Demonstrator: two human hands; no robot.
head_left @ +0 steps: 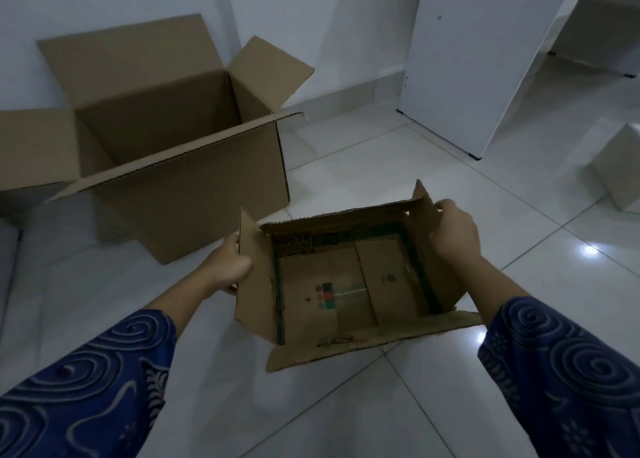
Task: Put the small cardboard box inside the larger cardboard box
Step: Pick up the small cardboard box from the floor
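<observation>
While both hands grasp it, small corrugated box (pixel 346 284) gapes.

**Tiled floor, boxes down**

Glossy white tile floor (pixel 398 166) carries it all. The big box (pixel 194 180) stands open at the left by the wall; a white panel (pixel 474 59) stands upright at the right.

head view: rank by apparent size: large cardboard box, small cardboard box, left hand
1. large cardboard box, biggest though farther away
2. small cardboard box, gripped on both sides
3. left hand, smallest; the right hand looks about the same
</observation>
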